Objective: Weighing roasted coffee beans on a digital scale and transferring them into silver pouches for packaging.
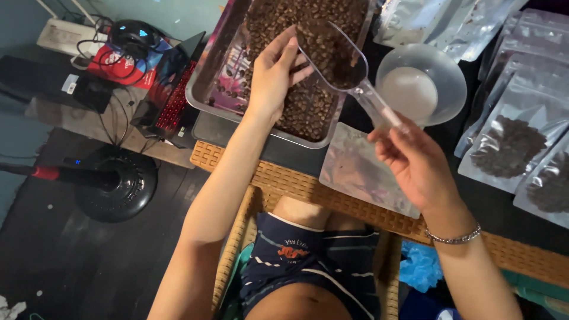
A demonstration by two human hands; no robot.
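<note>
A metal tray (pixel 204 89) full of brown coffee beans (pixel 308 106) lies at the top centre. My right hand (pixel 409 160) holds the handle of a clear plastic scoop (pixel 341 56) loaded with beans above the tray. My left hand (pixel 274 74) rests against the scoop's left rim, fingers extended over the beans. An empty clear pouch (pixel 361 172) lies flat on the table below the scoop. A clear plastic bowl (pixel 424 83) sits to the right of the scoop.
Several filled clear pouches of beans (pixel 510 145) lie at the right. The wicker table edge (pixel 296 186) runs in front of my knees. A laptop (pixel 172 95) and a fan base (pixel 115 184) are on the floor at the left.
</note>
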